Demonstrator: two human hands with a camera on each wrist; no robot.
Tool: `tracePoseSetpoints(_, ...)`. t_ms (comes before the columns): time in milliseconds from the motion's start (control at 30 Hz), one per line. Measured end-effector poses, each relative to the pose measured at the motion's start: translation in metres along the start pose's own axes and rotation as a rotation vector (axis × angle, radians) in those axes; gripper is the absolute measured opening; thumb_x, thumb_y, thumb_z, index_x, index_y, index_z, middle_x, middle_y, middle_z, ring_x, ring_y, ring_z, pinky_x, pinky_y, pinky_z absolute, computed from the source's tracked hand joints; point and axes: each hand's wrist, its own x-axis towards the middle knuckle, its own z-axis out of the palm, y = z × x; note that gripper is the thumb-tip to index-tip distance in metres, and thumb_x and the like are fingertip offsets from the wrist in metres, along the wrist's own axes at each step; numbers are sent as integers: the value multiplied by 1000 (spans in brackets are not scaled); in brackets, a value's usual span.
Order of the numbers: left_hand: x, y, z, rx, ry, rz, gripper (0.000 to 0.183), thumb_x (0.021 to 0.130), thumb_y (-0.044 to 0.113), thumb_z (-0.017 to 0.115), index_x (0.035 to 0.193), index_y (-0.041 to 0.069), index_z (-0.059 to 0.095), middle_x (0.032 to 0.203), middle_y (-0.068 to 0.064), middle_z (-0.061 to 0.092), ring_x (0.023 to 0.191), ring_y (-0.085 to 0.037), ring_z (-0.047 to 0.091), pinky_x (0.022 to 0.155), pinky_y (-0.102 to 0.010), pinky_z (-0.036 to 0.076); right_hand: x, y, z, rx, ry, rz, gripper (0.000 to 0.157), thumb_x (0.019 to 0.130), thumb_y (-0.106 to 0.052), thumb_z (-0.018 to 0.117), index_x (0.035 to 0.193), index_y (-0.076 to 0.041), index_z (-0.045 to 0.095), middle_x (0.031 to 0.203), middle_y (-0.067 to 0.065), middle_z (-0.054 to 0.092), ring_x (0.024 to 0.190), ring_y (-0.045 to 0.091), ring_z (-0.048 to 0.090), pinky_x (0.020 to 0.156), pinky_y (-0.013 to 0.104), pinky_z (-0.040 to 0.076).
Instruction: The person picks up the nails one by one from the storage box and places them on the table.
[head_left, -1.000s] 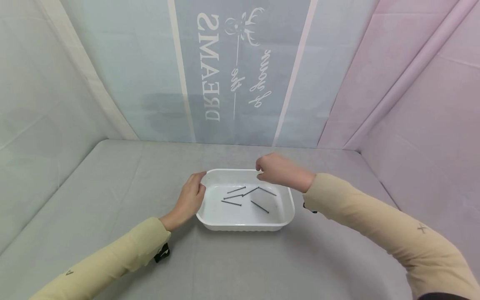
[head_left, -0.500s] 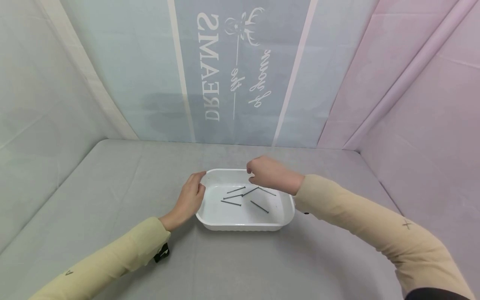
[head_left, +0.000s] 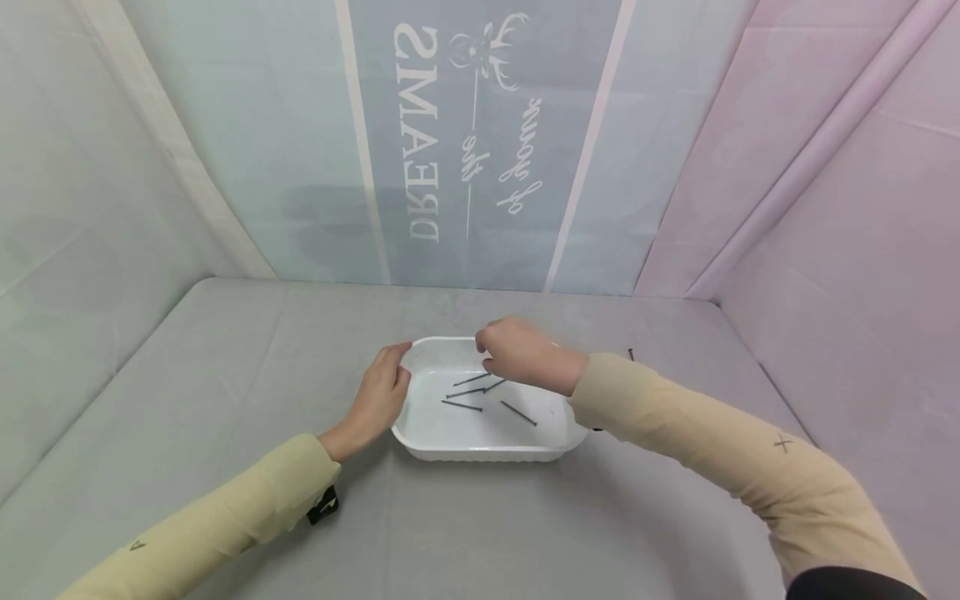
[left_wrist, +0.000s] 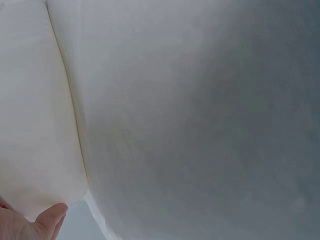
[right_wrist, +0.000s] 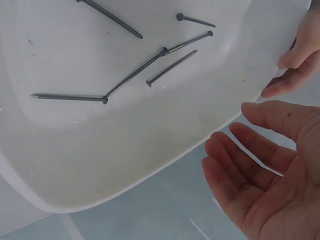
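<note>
Several dark metal nails (head_left: 461, 406) lie scattered in a white rectangular tray (head_left: 480, 455), some touching end to end. My left hand (head_left: 378, 400) holds the tray's left rim; the right wrist view shows its thumb and fingers (right_wrist: 297, 65) on either side of that edge. Over the tray's far side hovers my right hand (head_left: 525, 354), hiding part of the nails in the head view. In the right wrist view the right hand (right_wrist: 265, 155) has loosely bent fingers, thumb apart, with nothing between them, near the rim.
Beyond the tray's right side, a single nail (head_left: 632, 355) lies on the grey cloth-covered table (head_left: 480, 533), partly behind the right sleeve (head_left: 675, 417). A printed fabric panel (head_left: 487, 267) rises behind the table, and pale fabric walls flank both sides.
My right hand has moved left and slightly nearer over the tray, uncovering the nail on the table at the right. My left hand and the tray have stayed put.
</note>
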Motion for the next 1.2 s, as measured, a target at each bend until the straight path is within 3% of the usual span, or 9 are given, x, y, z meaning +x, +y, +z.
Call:
tracePoseSetpoints(400, 0, 0, -1, 1, 0, 12, 39, 90, 0, 38, 129, -6, 42, 125, -21, 46, 103, -29, 49, 87, -42, 42, 12, -6, 12, -15, -22, -59, 21, 84, -9, 61, 103, -4, 65, 98, 7, 63, 87, 19, 60, 72, 29, 49)
tracePoseSetpoints(767, 0, -1, -1, -7, 3, 15, 39, 90, 0, 39, 128, -6, 43, 125, -21, 47, 103, -28, 49, 87, -42, 42, 22, -4, 27, -21, 16, -173, 17, 82, -5, 61, 98, -3, 65, 95, 9, 62, 86, 21, 60, 73, 30, 49)
tracePoseSetpoints(1200, 1, -3, 0, -1, -2, 14, 40, 90, 0, 38, 129, -6, 43, 126, -21, 46, 96, -26, 48, 83, -40, 42, 29, -3, 38, -5, -4, -195, 16, 83, -3, 60, 98, -3, 65, 96, 10, 63, 88, 21, 60, 75, 29, 49)
